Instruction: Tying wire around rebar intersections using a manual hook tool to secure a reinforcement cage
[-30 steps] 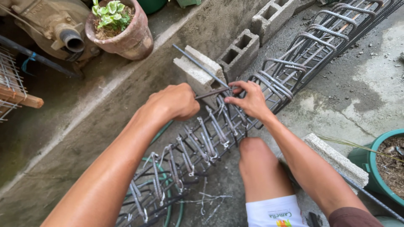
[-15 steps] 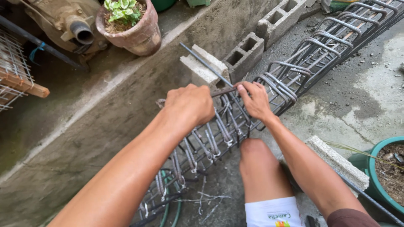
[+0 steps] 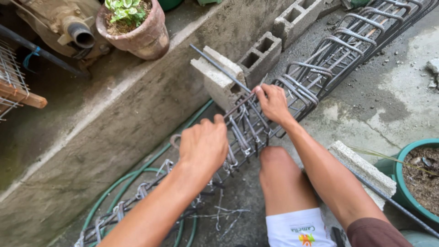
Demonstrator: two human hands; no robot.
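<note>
The left hand (image 3: pixel 203 146) shows only its back, so its grip is hidden. It covers part of the cage (image 3: pixel 256 123). The cage, the hose (image 3: pixel 119 183) and the green pot (image 3: pixel 414 178) are cut by the edges.

**Both arms stretched forward, both hands closed**

The left hand (image 3: pixel 203 145) is seen from its back, with the fingers curled in a closed grip and the thumb pointing up. Its bare forearm runs from the bottom edge diagonally upward. The right hand (image 3: pixel 273 103) is farther forward, the fingers bent and pinching, the wrist a little turned. One bare knee shows between the forearms.
</note>
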